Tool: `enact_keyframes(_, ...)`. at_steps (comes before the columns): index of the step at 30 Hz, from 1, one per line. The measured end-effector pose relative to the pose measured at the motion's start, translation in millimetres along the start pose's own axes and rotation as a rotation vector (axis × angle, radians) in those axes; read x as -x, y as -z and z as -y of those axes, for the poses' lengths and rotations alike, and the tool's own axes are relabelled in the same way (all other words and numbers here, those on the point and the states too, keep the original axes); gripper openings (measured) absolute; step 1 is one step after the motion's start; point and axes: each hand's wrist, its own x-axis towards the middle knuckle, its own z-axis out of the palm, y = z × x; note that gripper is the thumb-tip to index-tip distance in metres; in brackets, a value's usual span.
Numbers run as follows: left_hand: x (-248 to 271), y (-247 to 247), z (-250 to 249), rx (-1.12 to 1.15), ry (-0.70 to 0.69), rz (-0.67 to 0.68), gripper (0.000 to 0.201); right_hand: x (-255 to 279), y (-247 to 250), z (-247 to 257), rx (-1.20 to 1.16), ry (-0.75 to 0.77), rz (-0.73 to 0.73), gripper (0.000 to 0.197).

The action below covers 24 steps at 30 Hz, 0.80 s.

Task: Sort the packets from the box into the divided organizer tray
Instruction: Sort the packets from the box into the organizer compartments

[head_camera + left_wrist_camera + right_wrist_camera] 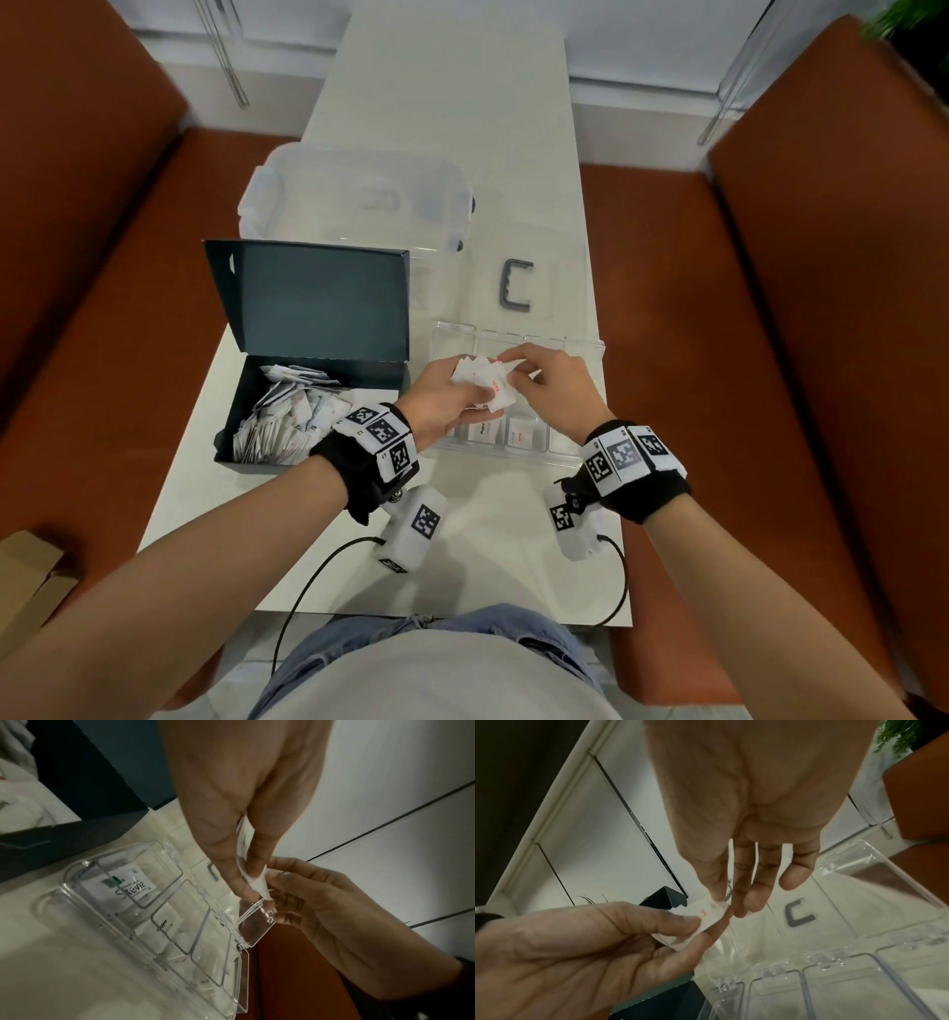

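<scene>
An open dark box (267, 334) at the left of the table holds a heap of white packets (287, 411). Right of it lies the clear divided organizer tray (513, 455) with its lid flaps open. A Stevia packet (128, 886) and a pepper packet (167, 923) lie in separate compartments. Above the tray my left hand (462, 385) grips a fanned bunch of packets (480, 380). My right hand (518, 365) pinches one packet (711, 914) of that bunch between thumb and forefinger, its other fingers extended. In the right wrist view my left hand (577, 953) holds the same packet's other end.
A clear storage bin (354, 200) stands behind the box, and its lid with a grey handle (516, 285) lies behind the tray. Brown benches (770, 360) flank the narrow white table (488, 565). A cardboard box (25, 575) sits at the lower left.
</scene>
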Motion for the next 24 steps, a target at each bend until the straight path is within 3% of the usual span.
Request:
enact_keyframes(15,-4.7,17.2,11.0,-0.062,-0.062,-0.071,0.019,-6.9,15.7,2.2,-0.151,-0.114,-0.038,0.003)
enact_keyframes(18,-4.7,22.2,12.6,-0.055,-0.052,-0.091,0.015,-11.2,17.9,-10.9,-0.067,-0.184,-0.041,0.004)
enact_keyframes(24,-2.9,27.5,13.8,-0.038,-0.044,-0.121,0.015,-15.4,-8.1,-33.5,0.229,-0.328,0.112,0.018)
